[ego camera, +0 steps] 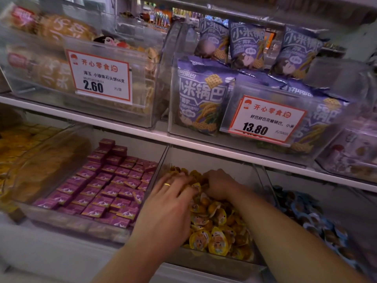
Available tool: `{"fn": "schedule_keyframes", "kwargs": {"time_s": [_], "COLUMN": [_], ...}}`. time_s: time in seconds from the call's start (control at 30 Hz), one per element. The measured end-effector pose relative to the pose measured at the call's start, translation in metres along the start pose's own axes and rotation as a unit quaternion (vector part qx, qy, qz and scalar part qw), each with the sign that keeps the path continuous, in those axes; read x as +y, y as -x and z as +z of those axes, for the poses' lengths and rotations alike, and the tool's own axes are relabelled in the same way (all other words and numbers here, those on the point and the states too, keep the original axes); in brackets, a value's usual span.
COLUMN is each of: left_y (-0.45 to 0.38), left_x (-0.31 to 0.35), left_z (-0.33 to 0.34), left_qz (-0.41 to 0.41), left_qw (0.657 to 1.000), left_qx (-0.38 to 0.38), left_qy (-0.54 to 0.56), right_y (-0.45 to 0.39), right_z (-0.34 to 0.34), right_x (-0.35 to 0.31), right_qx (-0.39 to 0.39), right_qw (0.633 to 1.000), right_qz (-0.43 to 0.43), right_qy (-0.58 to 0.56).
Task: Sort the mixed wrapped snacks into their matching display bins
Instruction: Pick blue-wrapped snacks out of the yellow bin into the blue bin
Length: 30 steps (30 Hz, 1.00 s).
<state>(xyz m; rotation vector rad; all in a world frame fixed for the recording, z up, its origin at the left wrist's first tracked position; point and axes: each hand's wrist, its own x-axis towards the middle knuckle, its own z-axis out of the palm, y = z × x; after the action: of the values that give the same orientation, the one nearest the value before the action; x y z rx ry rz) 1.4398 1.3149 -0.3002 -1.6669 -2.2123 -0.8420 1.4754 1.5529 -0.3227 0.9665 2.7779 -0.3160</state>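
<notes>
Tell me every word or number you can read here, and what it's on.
"开心零食" and "2.60": left price card.
"开心零食" and "13.80": right price card.
"小米锅巴": purple bags.
Barcode digits, the small lines of print on both cards and the writing on the small snack wrappers are too blurred to read.

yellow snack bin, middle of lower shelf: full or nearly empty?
Fairly full. The yellow snacks are heaped across the clear bin from front wall to back, and both hands are buried in the pile.

Small yellow wrapped snacks point(216, 240) carry pale printed faces. Flat square magenta-purple packets point(102, 188) show white markings. Tall violet-blue crisp bags point(201, 94) bear golden lattice squares. White price cards point(101, 75) have red-orange borders.
</notes>
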Motion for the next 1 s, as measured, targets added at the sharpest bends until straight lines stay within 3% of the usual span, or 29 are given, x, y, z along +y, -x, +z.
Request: {"fn": "schedule_keyframes", "kwargs": {"time_s": [0.13, 0.23, 0.37, 0.5, 0.57, 0.73, 1.0], "left_y": [0.007, 0.006, 0.004, 0.003, 0.004, 0.005, -0.004], "left_x": [-0.001, -0.005, -0.005, -0.007, -0.009, -0.007, -0.007], "left_z": [0.01, 0.014, 0.017, 0.019, 0.022, 0.031, 0.021], "left_qz": [-0.029, -0.092, -0.134, -0.135, -0.127, -0.037, -0.08], "left_qw": [0.992, 0.979, 0.966, 0.966, 0.971, 0.992, 0.975], "left_qx": [-0.044, -0.026, 0.01, 0.017, -0.013, -0.119, -0.173], "left_qy": [0.113, 0.179, 0.222, 0.221, 0.201, 0.012, -0.116], "right_y": [0.004, 0.012, 0.037, 0.076, 0.09, 0.089, 0.101], "right_z": [-0.004, -0.019, -0.04, -0.048, -0.046, -0.028, -0.003], "right_x": [0.0, 0.004, -0.002, -0.016, -0.019, -0.013, -0.013], "right_qx": [0.026, 0.032, 0.067, 0.102, 0.095, 0.028, -0.031], "right_qw": [0.999, 0.996, 0.984, 0.949, 0.937, 0.97, 0.985], "right_qz": [0.027, 0.046, -0.005, -0.047, -0.077, -0.059, -0.109], "right_qy": [-0.03, -0.066, -0.165, -0.294, -0.328, -0.234, -0.13]}}
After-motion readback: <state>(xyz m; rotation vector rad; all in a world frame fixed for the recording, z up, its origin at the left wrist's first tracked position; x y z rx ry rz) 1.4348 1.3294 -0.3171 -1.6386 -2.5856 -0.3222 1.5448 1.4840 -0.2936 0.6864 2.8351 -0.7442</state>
